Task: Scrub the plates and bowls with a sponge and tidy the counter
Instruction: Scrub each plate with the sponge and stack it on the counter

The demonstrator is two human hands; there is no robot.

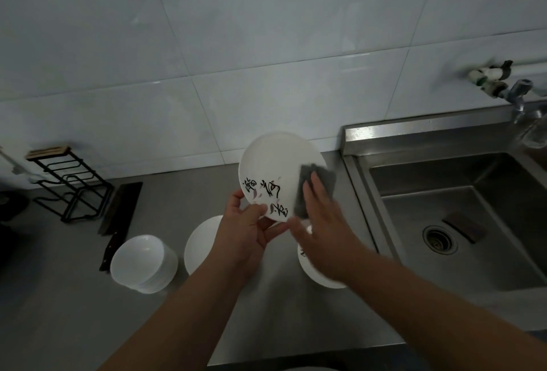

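Sink (444,169): one dark rectangular block (464,226) lies in the basin just beside the drain (440,239). Counter (74,296): nested stack of white bowls (142,262); a white dish (201,243) next to it, partly hidden by the left arm. Plate (275,160): white, glossy, held tilted above the counter. Left hand (247,231) pinches its lower rim, thumb in front, fingers curled behind. Right hand (322,231), fingers straight, presses a grey sponge (319,177) against the plate's right edge. Black brush characters on the plate, not legible.
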